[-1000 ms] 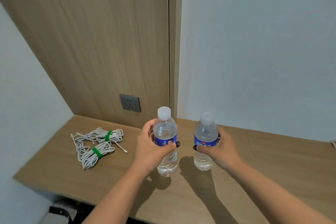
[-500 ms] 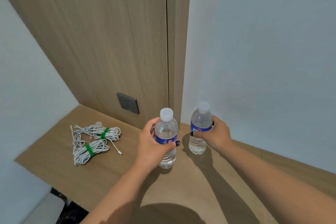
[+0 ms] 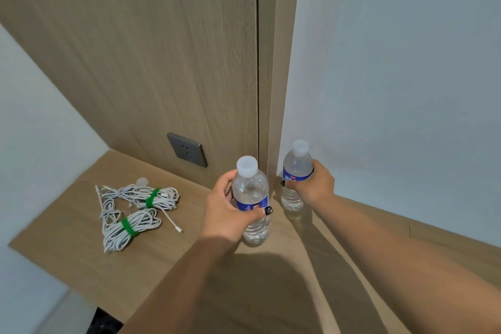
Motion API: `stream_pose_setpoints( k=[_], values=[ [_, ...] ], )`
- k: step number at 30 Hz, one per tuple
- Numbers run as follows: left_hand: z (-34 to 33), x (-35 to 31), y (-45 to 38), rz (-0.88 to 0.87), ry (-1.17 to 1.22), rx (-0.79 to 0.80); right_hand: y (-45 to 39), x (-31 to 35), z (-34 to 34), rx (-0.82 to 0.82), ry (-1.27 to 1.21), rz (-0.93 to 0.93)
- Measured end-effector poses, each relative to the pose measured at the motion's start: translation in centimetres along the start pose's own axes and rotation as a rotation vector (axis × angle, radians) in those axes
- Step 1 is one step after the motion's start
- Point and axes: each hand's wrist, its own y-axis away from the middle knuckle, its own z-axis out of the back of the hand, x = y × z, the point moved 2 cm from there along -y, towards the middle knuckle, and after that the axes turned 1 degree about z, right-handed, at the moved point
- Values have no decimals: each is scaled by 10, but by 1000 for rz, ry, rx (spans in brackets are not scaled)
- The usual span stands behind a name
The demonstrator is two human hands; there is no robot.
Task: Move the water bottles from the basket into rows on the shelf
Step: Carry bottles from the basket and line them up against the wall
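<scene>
The left hand [image 3: 230, 211] curls around the blue label of a clear ribbed plastic water bottle with a white cap [image 3: 252, 200], thumb across the front, and the right hand [image 3: 315, 184] grips a second clear, blue-labelled bottle [image 3: 295, 176] the same way, near the corner where the wood-grain panel [image 3: 162, 49] meets the pale wall [image 3: 393, 76]. Both bottles stand upright over the smooth light-wood shelf [image 3: 81, 238], probably resting on it, though their bases are hard to judge. To the left lie coiled white cables bound with green ties [image 3: 130, 214], below a grey square socket [image 3: 187, 150].
</scene>
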Motion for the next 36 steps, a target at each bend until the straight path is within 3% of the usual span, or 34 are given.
stream_pose_setpoints(
  k=[11,18,24,36],
  values=[
    [6,17,-9,-29,16,14,-11,-7,-15,-67,-78,-27],
    [8,16,-7,-28,6,6,-20,1,-24,29,-93,-71],
    [10,15,-11,-47,8,13,-20,-5,-27,151,-492,-365],
    [12,20,-13,-95,-96,-2,-31,-11,-45,54,-689,-435]
  ],
)
